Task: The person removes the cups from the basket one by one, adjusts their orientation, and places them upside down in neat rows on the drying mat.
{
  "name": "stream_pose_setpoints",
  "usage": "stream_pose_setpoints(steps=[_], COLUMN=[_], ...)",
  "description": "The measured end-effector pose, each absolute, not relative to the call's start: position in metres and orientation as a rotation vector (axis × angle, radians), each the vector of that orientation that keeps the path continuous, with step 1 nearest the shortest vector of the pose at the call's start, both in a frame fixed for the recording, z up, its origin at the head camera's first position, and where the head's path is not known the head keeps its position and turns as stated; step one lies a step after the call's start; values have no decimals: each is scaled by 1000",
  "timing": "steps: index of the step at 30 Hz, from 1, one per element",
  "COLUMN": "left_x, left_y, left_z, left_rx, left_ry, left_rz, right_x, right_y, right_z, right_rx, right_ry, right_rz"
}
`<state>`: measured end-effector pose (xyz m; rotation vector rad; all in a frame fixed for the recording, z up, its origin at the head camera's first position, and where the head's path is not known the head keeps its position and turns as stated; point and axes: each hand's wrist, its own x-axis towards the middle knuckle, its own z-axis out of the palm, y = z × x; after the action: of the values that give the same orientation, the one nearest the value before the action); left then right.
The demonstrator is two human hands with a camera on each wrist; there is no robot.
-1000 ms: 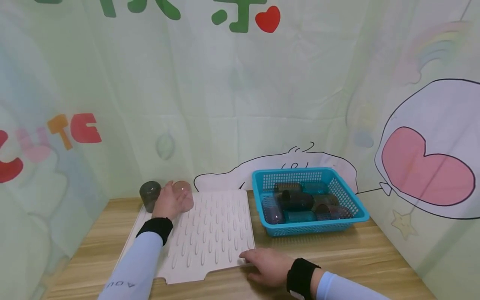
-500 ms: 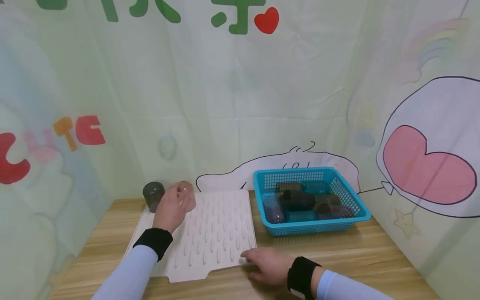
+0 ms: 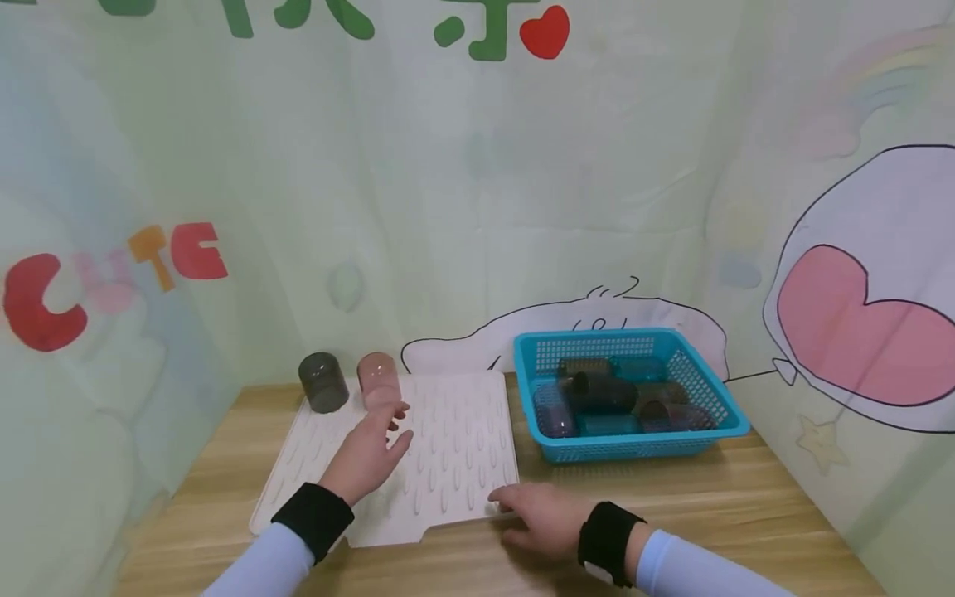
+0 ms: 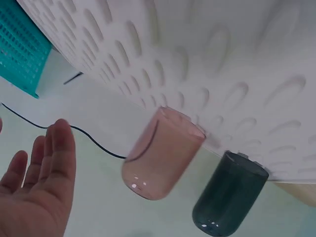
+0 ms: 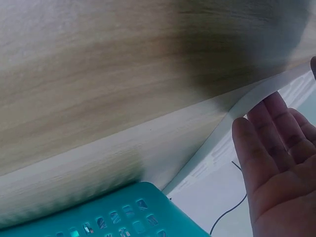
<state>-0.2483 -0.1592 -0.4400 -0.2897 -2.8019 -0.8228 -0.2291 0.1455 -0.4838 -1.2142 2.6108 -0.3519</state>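
A transparent pink cup (image 3: pixel 379 381) and a dark grey cup (image 3: pixel 324 382) stand upside down side by side at the back left of a white ridged drying tray (image 3: pixel 462 448). My left hand (image 3: pixel 368 452) is over the tray, just in front of the pink cup, fingers loosely extended, holding nothing. The left wrist view shows a gap between that hand (image 4: pixel 42 182) and the pink cup (image 4: pixel 163 153). My right hand (image 3: pixel 545 518) touches the tray's front right corner with extended fingers; in the right wrist view its fingertips (image 5: pixel 242 126) meet the tray's edge.
A blue perforated basket (image 3: pixel 634 452) right of the tray holds several tinted cups lying on their sides, such as a dark cup (image 3: pixel 603 392). Beneath everything is a wooden table (image 3: pixel 671 506). A printed cloth (image 3: pixel 448 207) hangs behind and at both sides.
My left hand has let go of the pink cup and drawn back toward the front and right. The pink cup stays on the tray. My right hand stays at the tray's corner.
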Motion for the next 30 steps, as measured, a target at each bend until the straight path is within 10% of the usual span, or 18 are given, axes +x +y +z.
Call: stream_pose_setpoints(steps=[30], left_x=[-190], left_y=[-137], left_z=[-476], left_rx=[-778], left_ry=[-2983], left_rz=[-468], right_x=[-225], right_y=[141], right_z=[-476], right_rx=[-1184], right_ry=[2622], right_rz=[-335])
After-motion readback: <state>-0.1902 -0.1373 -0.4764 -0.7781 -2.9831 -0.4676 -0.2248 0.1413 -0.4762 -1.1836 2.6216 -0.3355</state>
